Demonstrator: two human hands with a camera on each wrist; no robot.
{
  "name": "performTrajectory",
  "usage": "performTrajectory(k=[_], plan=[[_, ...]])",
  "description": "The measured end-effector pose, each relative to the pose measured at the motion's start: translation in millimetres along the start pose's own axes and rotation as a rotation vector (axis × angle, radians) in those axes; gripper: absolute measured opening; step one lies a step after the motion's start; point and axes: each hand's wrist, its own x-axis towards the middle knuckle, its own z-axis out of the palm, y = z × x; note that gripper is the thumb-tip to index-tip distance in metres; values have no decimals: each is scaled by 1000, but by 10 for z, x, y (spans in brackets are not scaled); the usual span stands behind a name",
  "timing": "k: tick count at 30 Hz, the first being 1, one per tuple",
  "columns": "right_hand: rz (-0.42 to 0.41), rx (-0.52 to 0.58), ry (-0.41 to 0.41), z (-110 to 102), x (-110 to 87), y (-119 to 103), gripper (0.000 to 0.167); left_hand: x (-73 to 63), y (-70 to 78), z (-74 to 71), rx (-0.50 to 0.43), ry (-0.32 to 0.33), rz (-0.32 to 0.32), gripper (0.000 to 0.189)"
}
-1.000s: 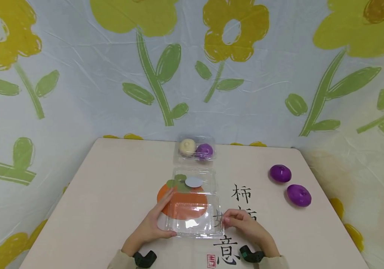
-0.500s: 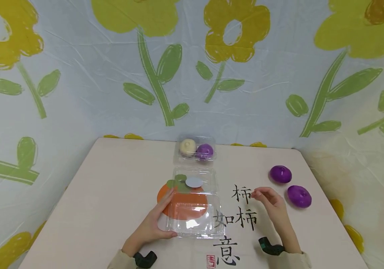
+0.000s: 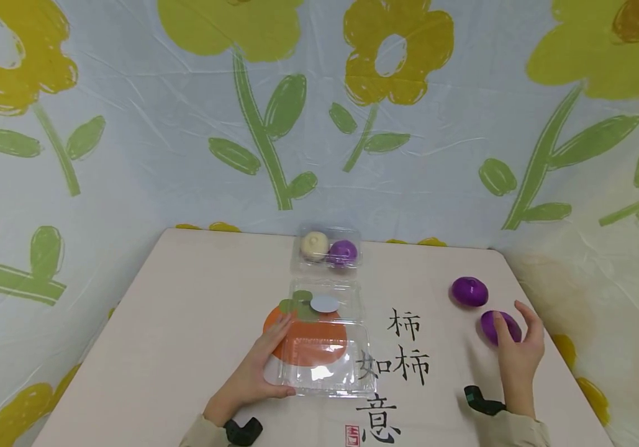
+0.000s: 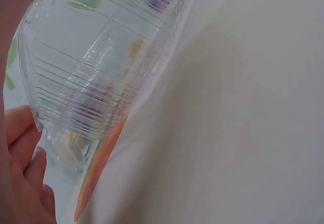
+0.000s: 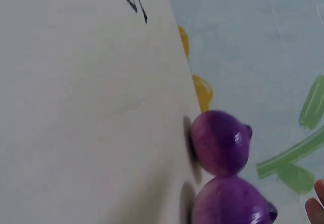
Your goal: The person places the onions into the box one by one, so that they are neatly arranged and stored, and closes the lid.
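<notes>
A clear plastic clamshell box (image 3: 327, 392) lies unfolded in front of me, its lid (image 3: 353, 301) laid back. My left hand (image 3: 254, 369) holds the box at its left side, thumb at the front corner; in the left wrist view the fingertips meet the ridged wall's rim (image 4: 36, 122). Farther right, my right hand (image 3: 520, 351) reaches over a glossy purple onion-like ball (image 3: 488, 326), thumb across it and fingers spread on its far side. A second purple ball (image 3: 469, 292) sits just behind. In the right wrist view, a few fingertips (image 5: 315, 209) show at the right edge.
At the table's back edge stands a closed clear box (image 3: 327, 230) with a cream ball (image 3: 314, 246) and a purple ball (image 3: 343, 252) inside. The table (image 3: 196, 310) bears an orange persimmon print (image 3: 308, 347) and black characters. A flowered cloth (image 3: 185, 112) hangs around it.
My right hand has left the box's right side and moved right, over the nearer purple ball. The left hand has kept its place on the box.
</notes>
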Motion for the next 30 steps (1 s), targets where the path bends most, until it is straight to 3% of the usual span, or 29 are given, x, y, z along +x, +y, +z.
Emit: performTrajectory(k=[6,11,19,24,30], plan=[[323,113,31,-106,88,225,73,4,14,-5,2,-7,-4,115],[460,120,-35,-121,124,326,87,15,31,-17,9,-10,-22,116],[487,39,-102,-89,142,432,95,16,8,-4,2,8,11,116],[462,7,-93,-60,141,473,93,1,-10,1,6,9,21,115],[406,-109,-120,-76,109,497,87,3,-2,0,6,8,25,114]])
